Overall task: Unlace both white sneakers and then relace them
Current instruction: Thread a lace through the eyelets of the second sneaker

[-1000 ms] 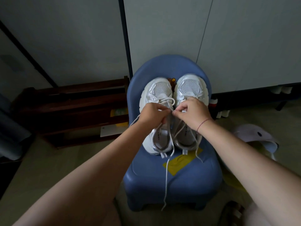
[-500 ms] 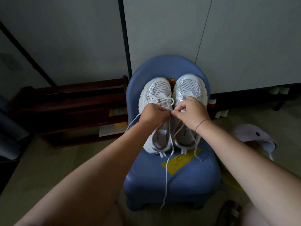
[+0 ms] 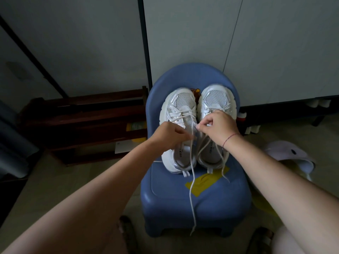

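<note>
Both sneakers sit side by side on the seat of the small blue plastic chair (image 3: 200,200), toes toward its backrest. The left-hand white mesh sneaker (image 3: 180,105) touches the right-hand white mesh sneaker (image 3: 216,99) along their inner edges.

A second ago our two hands were bunched knuckle to knuckle over the left-hand sneaker's tongue. Now they have come apart. Our right hand (image 3: 219,128) has lifted up and away toward the right-hand sneaker, thumb and forefinger pinching a short white bit of lace. Our left hand (image 3: 171,136) stays low over the left-hand sneaker's opening with its fingers curled inward. Whether they grasp the lace or pin the eyelet flap, we cannot tell.

The long white lace (image 3: 191,180) runs from between our hands, down across the seat past the yellow tape patch (image 3: 207,180), and dangles over the front edge of the chair.

We read the parting of the hands as a pull that draws lace through an eyelet. Only the rows nearest the toe on the left-hand sneaker are crossed, and the upper rows lie open. The right-hand sneaker's strands trail loose over its heel. So we judge the task is well short of done, and we cannot say whether this pull unlaces or relaces.
</note>
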Action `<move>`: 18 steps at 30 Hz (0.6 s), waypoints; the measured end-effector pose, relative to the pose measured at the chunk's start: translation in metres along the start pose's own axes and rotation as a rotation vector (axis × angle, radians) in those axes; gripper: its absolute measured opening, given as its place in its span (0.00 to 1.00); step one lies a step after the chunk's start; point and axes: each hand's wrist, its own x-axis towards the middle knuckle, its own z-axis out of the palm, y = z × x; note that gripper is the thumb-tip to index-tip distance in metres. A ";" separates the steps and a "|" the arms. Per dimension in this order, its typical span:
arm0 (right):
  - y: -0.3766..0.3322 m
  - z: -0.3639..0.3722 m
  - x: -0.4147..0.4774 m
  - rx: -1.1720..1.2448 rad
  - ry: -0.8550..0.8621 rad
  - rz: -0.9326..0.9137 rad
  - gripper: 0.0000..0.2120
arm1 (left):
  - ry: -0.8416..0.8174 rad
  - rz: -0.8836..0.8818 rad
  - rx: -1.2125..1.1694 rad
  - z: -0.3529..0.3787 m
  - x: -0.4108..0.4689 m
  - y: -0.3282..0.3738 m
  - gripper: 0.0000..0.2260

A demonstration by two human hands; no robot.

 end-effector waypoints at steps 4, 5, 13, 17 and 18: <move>-0.001 0.000 -0.001 -0.006 -0.009 0.012 0.07 | 0.321 0.027 0.060 -0.012 0.012 -0.011 0.08; -0.001 0.000 -0.002 -0.006 -0.011 0.013 0.08 | 0.335 0.001 0.093 -0.014 0.015 -0.015 0.10; 0.000 0.001 -0.003 -0.032 -0.006 -0.001 0.11 | 0.076 -0.165 0.159 -0.019 0.018 -0.031 0.18; -0.002 0.003 -0.003 -0.060 0.000 -0.006 0.11 | 0.135 -0.084 0.207 -0.026 0.013 -0.029 0.13; -0.002 0.004 -0.003 -0.068 0.006 -0.010 0.11 | 0.141 -0.069 0.182 -0.027 0.014 -0.029 0.12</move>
